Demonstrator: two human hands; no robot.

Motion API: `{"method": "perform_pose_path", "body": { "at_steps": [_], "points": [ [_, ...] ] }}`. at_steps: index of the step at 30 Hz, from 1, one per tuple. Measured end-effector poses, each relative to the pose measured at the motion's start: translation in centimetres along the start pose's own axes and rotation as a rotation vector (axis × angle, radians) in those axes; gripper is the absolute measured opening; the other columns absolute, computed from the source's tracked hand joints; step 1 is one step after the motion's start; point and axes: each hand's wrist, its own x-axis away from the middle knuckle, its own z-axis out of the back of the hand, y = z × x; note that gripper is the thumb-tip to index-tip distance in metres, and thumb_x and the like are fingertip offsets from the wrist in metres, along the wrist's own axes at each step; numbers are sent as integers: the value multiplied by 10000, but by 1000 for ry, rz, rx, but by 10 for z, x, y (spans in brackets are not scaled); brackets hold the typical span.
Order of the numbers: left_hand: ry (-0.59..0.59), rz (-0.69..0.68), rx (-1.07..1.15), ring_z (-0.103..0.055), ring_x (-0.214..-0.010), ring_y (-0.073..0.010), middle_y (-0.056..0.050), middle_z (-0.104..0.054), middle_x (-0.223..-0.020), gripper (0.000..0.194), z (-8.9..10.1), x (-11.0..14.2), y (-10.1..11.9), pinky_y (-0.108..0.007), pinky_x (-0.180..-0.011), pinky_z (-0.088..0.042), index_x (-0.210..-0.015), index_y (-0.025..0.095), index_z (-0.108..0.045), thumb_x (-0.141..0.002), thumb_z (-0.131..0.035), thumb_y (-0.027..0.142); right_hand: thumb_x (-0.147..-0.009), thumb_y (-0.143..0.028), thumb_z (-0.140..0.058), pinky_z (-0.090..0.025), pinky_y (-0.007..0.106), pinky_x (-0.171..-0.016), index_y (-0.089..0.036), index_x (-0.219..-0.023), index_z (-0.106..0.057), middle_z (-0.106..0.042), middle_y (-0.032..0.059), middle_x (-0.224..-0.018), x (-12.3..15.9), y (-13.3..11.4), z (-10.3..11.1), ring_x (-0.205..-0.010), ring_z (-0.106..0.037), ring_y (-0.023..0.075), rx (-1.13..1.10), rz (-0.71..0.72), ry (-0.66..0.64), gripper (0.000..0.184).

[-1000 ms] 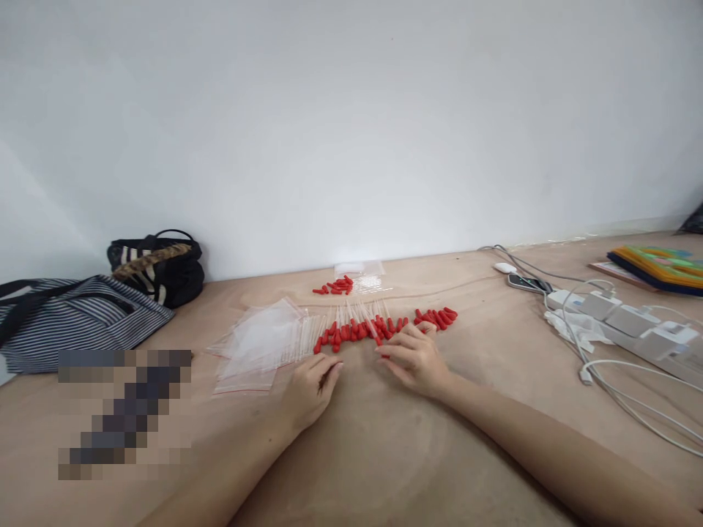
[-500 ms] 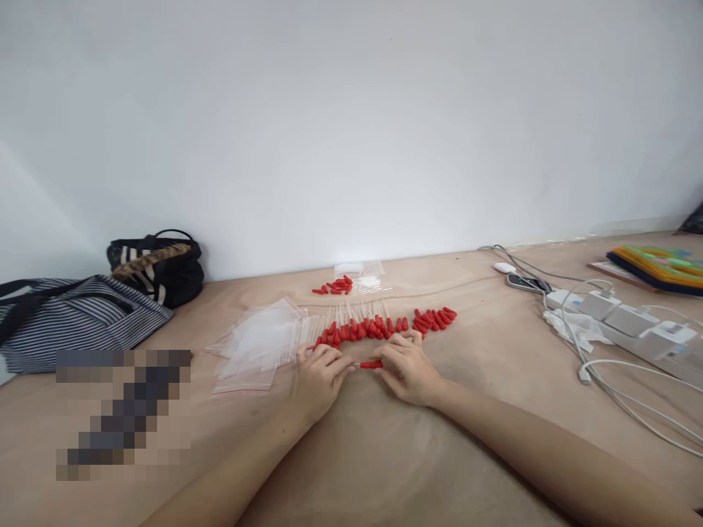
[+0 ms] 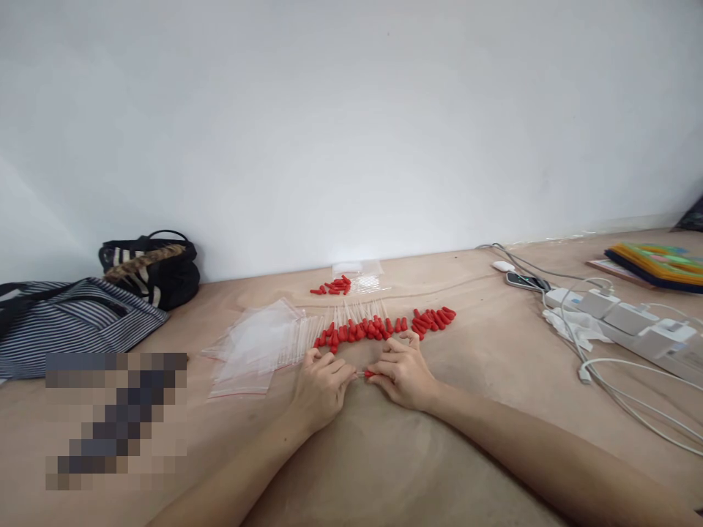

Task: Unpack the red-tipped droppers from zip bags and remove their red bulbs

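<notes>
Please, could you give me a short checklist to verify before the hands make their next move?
1. Left hand pinches the thin clear tube: ok.
2. Right hand holds the red piece: ok, at the tube's end.
3. Tube fully seated in the red piece: cannot tell, the fingers hide most of it.
4. Other red pieces in one group: not ok; a far group lies near the wall, a right-hand group beside the row of red-ended tubes.
5. Clear bags apart from the left hand: ok, they lie to its left.
6. White cable plug away from both hands: ok.
</notes>
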Motion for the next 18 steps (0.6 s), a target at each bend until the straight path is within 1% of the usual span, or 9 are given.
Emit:
{"method": "perform_pose_path", "body": {
  "at_steps": [5,7,9,11,14,16,18],
  "points": [
    [-1,-3,-16,-509,-609,-153,3,-608,-599,247,3,2,-2,-335,-664,-277,-668,194,-565,-847,-396,198,-808,-307,-510,-130,407,-868,-254,-713,-658,-600,-17,-569,3,4,0,-782,-469,149,-75,6,29,183],
    [8,25,-17,-522,-614,-156,6,-615,-617,239,5,5,-7,-330,-656,-289,-686,197,-570,-845,-392,189,-812,-291,-498,-141,401,-863,-245,-690,-657,-597,-19,-558,5,8,4,-760,-479,143,-83,-36,55,206],
    [20,56,-7,-534,-613,-154,9,-614,-623,247,6,9,-12,-316,-640,-308,-708,200,-573,-855,-374,192,-817,-309,-492,-165,387,-844,-240,-680,-661,-617,-12,-594,6,15,10,-737,-485,141,-79,-138,104,229],
    [29,74,23,-546,-616,-147,4,-616,-645,266,5,12,-16,-297,-623,-337,-739,199,-571,-873,-341,204,-818,-359,-489,-192,364,-809,-251,-711,-675,-640,1,-668,5,23,17,-735,-489,144,-47,-259,153,240],
    [79,148,115,-570,-676,-146,-22,-624,-736,262,1,14,-18,-273,-628,-399,-820,187,-553,-885,-302,219,-816,-420,-470,-209,339,-754,-271,-761,-687,-636,14,-706,0,37,25,-746,-493,157,61,-426,211,268],
    [118,227,183,-581,-726,-150,-35,-620,-792,235,0,13,-20,-268,-649,-437,-877,182,-534,-882,-304,226,-813,-431,-451,-204,340,-738,-267,-772,-684,-631,17,-686,-4,49,26,-742,-493,165,144,-529,222,288],
    [147,294,221,-584,-769,-153,-41,-611,-830,217,2,11,-24,-271,-681,-459,-901,185,-530,-873,-322,238,-810,-432,-432,-197,349,-734,-249,-786,-675,-637,24,-673,-7,60,25,-736,-492,174,213,-603,199,305]
  ]
}}
